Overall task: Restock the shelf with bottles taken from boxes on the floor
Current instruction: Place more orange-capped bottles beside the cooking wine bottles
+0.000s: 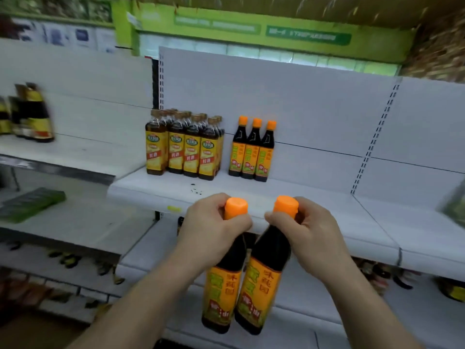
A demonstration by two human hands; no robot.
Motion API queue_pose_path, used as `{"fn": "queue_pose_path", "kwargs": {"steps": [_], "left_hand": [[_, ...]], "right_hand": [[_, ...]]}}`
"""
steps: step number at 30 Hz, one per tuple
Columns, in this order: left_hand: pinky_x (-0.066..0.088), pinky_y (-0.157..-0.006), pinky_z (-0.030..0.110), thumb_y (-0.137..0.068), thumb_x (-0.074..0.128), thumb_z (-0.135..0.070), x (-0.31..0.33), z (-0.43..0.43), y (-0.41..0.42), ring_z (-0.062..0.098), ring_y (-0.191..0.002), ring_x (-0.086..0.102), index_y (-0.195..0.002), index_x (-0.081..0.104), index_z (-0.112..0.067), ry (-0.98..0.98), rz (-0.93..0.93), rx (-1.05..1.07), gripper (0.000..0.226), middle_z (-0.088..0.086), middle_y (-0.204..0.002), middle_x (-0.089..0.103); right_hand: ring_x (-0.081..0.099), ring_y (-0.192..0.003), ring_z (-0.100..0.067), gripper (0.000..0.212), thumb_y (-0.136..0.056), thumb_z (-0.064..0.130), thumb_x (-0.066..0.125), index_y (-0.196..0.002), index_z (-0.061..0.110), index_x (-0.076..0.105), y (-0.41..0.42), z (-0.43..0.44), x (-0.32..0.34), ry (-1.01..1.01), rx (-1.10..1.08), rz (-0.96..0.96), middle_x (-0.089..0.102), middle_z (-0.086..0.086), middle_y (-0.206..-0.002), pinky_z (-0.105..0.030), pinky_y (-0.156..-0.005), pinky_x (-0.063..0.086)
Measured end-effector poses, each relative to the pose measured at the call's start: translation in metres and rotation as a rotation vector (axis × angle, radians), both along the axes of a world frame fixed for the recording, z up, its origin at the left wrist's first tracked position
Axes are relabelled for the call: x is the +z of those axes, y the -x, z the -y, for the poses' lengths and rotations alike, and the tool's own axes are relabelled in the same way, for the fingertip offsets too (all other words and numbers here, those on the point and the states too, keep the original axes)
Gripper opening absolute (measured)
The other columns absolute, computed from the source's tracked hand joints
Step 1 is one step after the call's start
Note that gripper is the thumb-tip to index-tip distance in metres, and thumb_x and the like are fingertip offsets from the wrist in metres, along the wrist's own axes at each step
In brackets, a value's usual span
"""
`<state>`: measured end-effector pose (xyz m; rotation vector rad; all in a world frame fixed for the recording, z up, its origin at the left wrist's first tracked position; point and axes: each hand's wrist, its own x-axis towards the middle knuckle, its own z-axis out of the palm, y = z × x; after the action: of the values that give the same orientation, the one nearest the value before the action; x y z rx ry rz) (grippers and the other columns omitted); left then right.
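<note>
I hold two dark bottles with orange caps and orange-green labels in front of the white shelf. My left hand grips the neck of the left bottle. My right hand grips the neck of the right bottle. Both bottles hang below the shelf's front edge, their bodies touching. On the shelf, three matching orange-capped bottles stand in a row near the back panel.
Several yellow-labelled bottles with tan caps stand in a block left of the orange-capped row. More dark bottles stand on the neighbouring shelf at far left. A green flat pack lies on a lower left shelf. Lower shelves hold blurred goods.
</note>
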<state>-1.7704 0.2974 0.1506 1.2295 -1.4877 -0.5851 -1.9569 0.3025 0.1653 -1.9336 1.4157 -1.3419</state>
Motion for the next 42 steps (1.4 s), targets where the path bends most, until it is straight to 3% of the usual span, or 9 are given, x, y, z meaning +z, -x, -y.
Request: {"fn": "queue_pose_path", "kwargs": {"steps": [3, 11, 14, 17, 22, 28, 31, 39, 42], "left_hand": [[0.045, -0.057, 0.041, -0.076, 0.079, -0.031, 0.01, 0.011, 0.003, 0.013, -0.058, 0.051, -0.076, 0.061, -0.005, 0.019, 0.022, 0.026, 0.031, 0.014, -0.066, 0.055], [0.034, -0.049, 0.017, -0.071, 0.08, -0.035, 0.042, 0.057, 0.031, 0.009, -0.052, 0.045, -0.062, 0.054, -0.016, 0.088, 0.056, 0.092, 0.034, -0.005, -0.055, 0.046], [0.05, -0.06, 0.031, -0.069, 0.08, -0.039, 0.053, 0.072, 0.043, 0.027, -0.066, 0.061, -0.081, 0.068, -0.004, 0.109, 0.046, 0.101, 0.038, 0.014, -0.07, 0.063], [0.055, -0.076, 0.054, -0.071, 0.077, -0.039, 0.065, 0.088, 0.058, 0.035, -0.08, 0.065, -0.088, 0.07, 0.001, 0.14, 0.054, 0.113, 0.044, 0.023, -0.085, 0.067], [0.047, -0.066, 0.05, -0.073, 0.077, -0.033, 0.082, 0.112, 0.078, 0.032, -0.067, 0.059, -0.072, 0.065, -0.005, 0.175, 0.067, 0.105, 0.03, 0.021, -0.073, 0.062], [0.034, -0.057, 0.031, -0.08, 0.075, -0.022, 0.093, 0.141, 0.09, 0.011, -0.051, 0.041, -0.055, 0.047, -0.021, 0.191, 0.002, 0.11, 0.038, -0.007, -0.053, 0.04], [0.033, -0.057, 0.031, -0.081, 0.075, -0.022, 0.099, 0.158, 0.091, 0.01, -0.049, 0.038, -0.057, 0.046, -0.02, 0.193, -0.015, 0.099, 0.037, -0.009, -0.052, 0.038], [0.032, -0.055, 0.032, -0.081, 0.076, -0.023, 0.1, 0.211, 0.075, 0.013, -0.048, 0.036, -0.063, 0.051, -0.016, 0.236, -0.033, 0.025, 0.032, -0.006, -0.052, 0.038], [0.029, -0.047, 0.02, -0.082, 0.076, -0.019, 0.101, 0.232, 0.062, 0.009, -0.044, 0.032, -0.061, 0.047, -0.016, 0.255, -0.031, -0.001, 0.036, -0.009, -0.048, 0.034]], "right_hand": [[0.045, -0.054, -0.013, 0.039, -0.087, 0.036, 0.076, -0.07, 0.01, 0.052, 0.0, 0.025, 0.005, 0.019, 0.06, 0.031, 0.042, 0.004, -0.057, -0.037, -0.055, 0.039], [0.039, -0.049, -0.005, 0.041, -0.085, 0.034, 0.076, -0.064, 0.014, 0.048, 0.027, 0.098, 0.036, 0.104, 0.217, 0.055, 0.038, 0.011, -0.052, -0.013, -0.05, 0.035], [0.048, -0.054, -0.009, 0.044, -0.079, 0.047, 0.076, -0.072, 0.007, 0.06, 0.04, 0.122, 0.049, 0.124, 0.272, 0.064, 0.048, 0.006, -0.056, -0.018, -0.052, 0.04], [0.063, -0.07, -0.029, 0.044, -0.076, 0.049, 0.071, -0.08, 0.005, 0.067, 0.051, 0.143, 0.061, 0.137, 0.318, 0.055, 0.065, -0.014, -0.072, -0.046, -0.069, 0.054], [0.04, -0.05, -0.01, 0.038, -0.082, 0.034, 0.076, -0.061, 0.018, 0.049, 0.069, 0.167, 0.077, 0.135, 0.31, 0.087, 0.04, 0.007, -0.053, -0.019, -0.05, 0.034], [0.041, -0.052, -0.01, 0.038, -0.086, 0.034, 0.074, -0.064, 0.018, 0.048, 0.079, 0.19, 0.085, 0.158, 0.271, 0.083, 0.04, 0.007, -0.056, -0.025, -0.054, 0.034], [0.044, -0.051, -0.007, 0.038, -0.087, 0.035, 0.072, -0.065, 0.015, 0.05, 0.079, 0.2, 0.088, 0.191, 0.234, 0.065, 0.043, 0.007, -0.059, -0.019, -0.052, 0.033], [0.057, -0.059, -0.013, 0.037, -0.087, 0.038, 0.074, -0.077, 0.006, 0.058, 0.063, 0.238, 0.095, 0.151, 0.196, 0.061, 0.055, 0.001, -0.063, -0.036, -0.062, 0.047], [0.062, -0.061, -0.015, 0.035, -0.088, 0.037, 0.073, -0.081, 0.005, 0.06, 0.049, 0.253, 0.096, 0.141, 0.166, 0.051, 0.062, -0.01, -0.069, -0.033, -0.062, 0.048]]}}
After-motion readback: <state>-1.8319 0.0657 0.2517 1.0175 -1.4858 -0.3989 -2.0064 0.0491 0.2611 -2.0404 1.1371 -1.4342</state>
